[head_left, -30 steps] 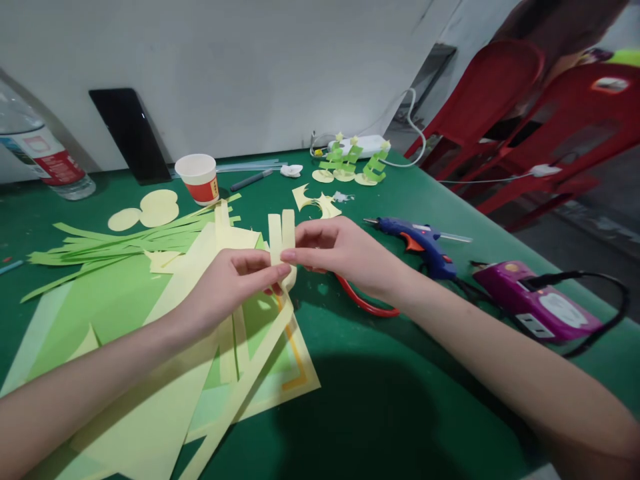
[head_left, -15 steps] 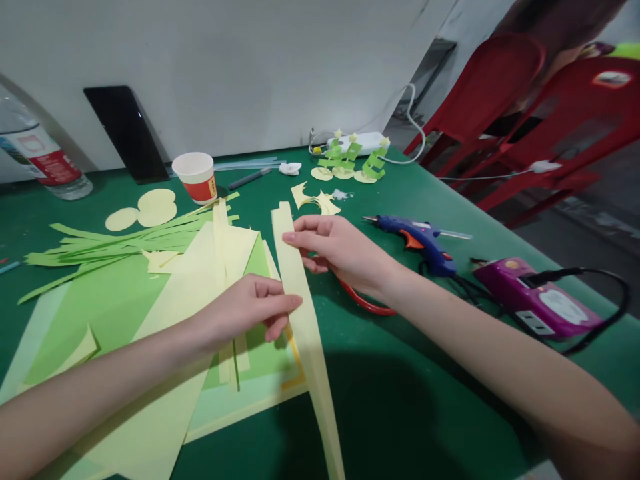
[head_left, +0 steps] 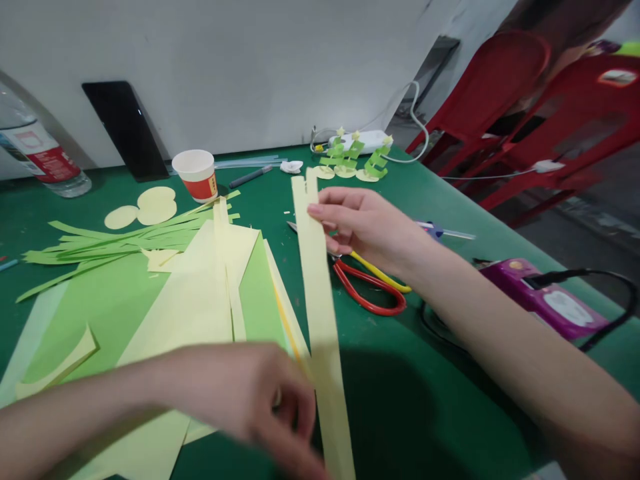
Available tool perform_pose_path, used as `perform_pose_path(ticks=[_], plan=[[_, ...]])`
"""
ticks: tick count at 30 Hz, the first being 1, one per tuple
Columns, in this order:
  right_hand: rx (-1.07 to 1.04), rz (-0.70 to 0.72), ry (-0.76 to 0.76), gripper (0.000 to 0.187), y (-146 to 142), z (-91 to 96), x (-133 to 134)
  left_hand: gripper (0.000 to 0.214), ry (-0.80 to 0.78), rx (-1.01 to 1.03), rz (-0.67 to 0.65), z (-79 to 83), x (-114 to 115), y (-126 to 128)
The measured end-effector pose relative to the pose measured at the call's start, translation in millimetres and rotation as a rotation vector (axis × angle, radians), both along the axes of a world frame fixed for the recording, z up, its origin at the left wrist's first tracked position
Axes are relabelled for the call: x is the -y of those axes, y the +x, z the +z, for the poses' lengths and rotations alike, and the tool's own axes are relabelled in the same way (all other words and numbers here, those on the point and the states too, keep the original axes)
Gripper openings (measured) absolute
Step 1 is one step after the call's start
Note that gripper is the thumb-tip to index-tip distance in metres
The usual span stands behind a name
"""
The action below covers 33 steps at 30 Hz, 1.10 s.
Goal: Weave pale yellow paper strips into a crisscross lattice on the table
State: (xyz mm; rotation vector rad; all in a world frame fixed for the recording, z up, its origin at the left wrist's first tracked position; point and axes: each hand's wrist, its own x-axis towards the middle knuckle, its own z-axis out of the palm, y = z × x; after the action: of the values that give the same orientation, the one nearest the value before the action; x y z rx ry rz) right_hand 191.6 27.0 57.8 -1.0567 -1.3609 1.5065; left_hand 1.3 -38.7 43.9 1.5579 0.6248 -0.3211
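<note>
My right hand (head_left: 360,217) pinches a long pale-yellow paper strip (head_left: 323,300) near its top, thumb in front. The strip hangs down past the bottom edge of the view, and a narrow slit shows at its upper end. Low in the view, my left hand (head_left: 270,393) is smeared by motion beside the strip's lower part; whether its fingertips touch the paper I cannot tell. Behind my right hand lie scissors (head_left: 367,307) with red and yellow handles, partly covered. Left of the strip, yellow and green paper sheets (head_left: 145,327) overlap on the green table (head_left: 400,427).
Thin green paper strips (head_left: 115,243), yellow paper discs (head_left: 157,205) and a paper cup (head_left: 196,175) sit further left. Small green paper plants (head_left: 345,160) stand at the back. To the right are a partly hidden glue gun (head_left: 434,231) and a purple power block (head_left: 545,303) with cords.
My left hand has left the strip's middle and moved down towards me. My right hand, still gripping the strip, has shifted right and up, uncovering more of the scissors and hiding most of the glue gun.
</note>
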Motion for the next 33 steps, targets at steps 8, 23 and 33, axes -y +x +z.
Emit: perform_pose_path(ticks=[8, 23, 33], plan=[[0.18, 0.2, -0.024, 0.021, -21, -16.0, 9, 0.026, 0.478, 0.124, 0.43, 10.1, -70, -16], [0.176, 0.171, 0.095, 0.025, -21, -66.3, 25, 0.036, 0.289, 0.173, 0.443, -33.7, -64, -15], [0.334, 0.075, 0.264, 0.025, -21, -70.8, 27, 0.027, 0.26, 0.11, 0.469, -30.2, -67, -8]])
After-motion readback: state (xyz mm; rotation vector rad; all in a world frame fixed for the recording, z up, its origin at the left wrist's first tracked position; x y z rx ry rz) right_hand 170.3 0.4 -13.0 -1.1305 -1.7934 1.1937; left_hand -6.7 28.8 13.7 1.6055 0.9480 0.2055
